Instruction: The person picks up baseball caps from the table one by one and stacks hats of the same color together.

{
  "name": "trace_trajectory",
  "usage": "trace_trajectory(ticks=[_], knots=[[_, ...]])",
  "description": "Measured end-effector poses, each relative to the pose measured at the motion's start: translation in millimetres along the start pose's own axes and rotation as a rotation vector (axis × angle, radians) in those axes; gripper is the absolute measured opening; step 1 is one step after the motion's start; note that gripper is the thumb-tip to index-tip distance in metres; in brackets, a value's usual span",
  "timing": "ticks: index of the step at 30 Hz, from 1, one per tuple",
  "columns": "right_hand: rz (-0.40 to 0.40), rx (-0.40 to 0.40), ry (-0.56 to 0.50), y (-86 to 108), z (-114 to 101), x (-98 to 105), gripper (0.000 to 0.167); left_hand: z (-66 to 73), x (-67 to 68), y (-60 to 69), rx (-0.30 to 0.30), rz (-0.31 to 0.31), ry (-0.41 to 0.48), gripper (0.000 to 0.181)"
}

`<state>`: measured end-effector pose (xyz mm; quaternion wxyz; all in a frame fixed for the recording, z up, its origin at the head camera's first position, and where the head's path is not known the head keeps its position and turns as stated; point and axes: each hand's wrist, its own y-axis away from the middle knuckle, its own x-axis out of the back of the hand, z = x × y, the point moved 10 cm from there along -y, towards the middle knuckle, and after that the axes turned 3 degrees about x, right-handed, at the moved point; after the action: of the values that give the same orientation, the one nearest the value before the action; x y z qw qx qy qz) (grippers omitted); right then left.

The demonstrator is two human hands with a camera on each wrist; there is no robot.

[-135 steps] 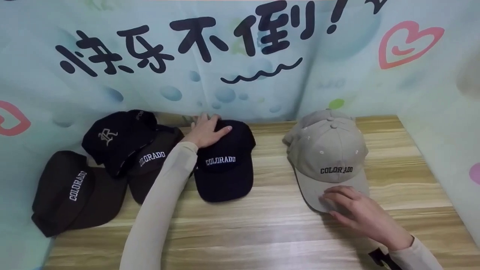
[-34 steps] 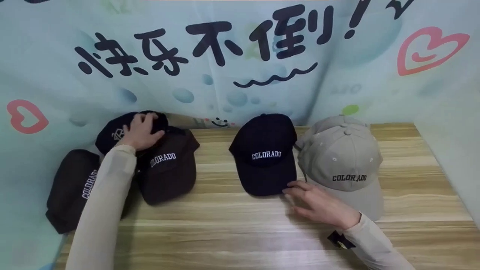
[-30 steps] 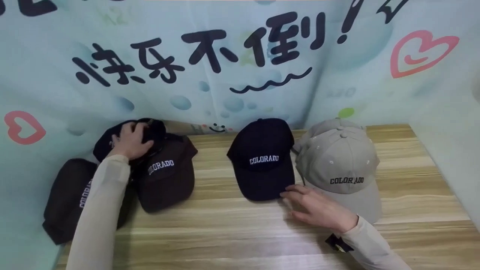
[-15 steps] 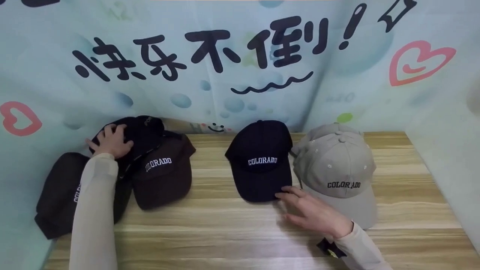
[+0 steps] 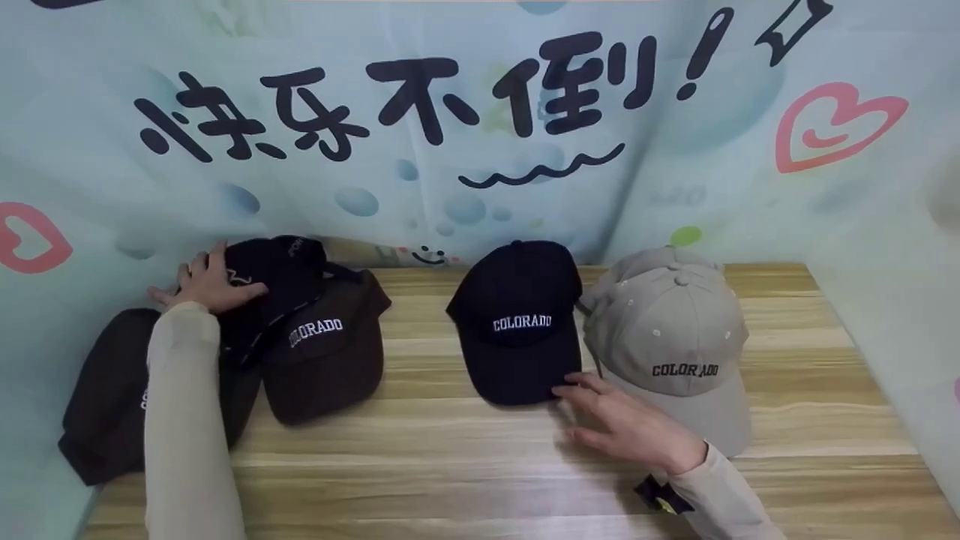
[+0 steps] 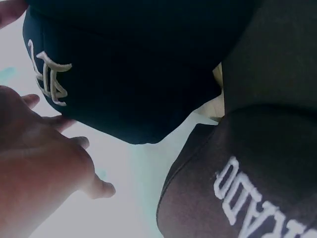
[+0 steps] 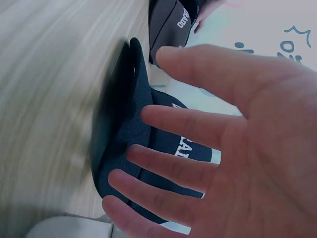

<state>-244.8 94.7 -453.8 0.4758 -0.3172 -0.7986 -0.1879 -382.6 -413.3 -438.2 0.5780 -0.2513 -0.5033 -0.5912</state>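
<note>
In the head view my left hand lies with spread fingers on the left part of a black cap with an embroidered letter. The left wrist view shows that black cap beside the hand. My right hand has its fingertips at the right edge of the brim of a navy COLORADO cap; in the right wrist view the hand is spread beside that navy cap, its fingers fairly straight.
A brown COLORADO cap sits right of the black cap, and another brown cap lies at the far left under the left sleeve. Grey caps overlap at the right. A printed cloth stands behind the wooden table.
The left hand has moved left across the black cap, from its middle to its left side. Earlier the navy cap stood further left under the left hand; now it sits beside the grey caps.
</note>
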Motion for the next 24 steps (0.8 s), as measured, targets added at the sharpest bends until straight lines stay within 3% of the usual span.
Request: trace_trajectory(ticks=[5,17,24], knots=[[0.001,-0.013,0.014,2.0,2,-1,0.052,-0.4,-5.3,-8.9,0.003,-0.012,0.013,0.117],[0.005,0.008,0.010,2.9,2,0,0.051,-0.4,-4.8,-9.6,-0.012,0.001,-0.048,0.119],[-0.012,-0.016,-0.006,3.4,5,-2,0.051,-2.9,-18.4,-6.5,0.010,-0.124,0.049,0.118]])
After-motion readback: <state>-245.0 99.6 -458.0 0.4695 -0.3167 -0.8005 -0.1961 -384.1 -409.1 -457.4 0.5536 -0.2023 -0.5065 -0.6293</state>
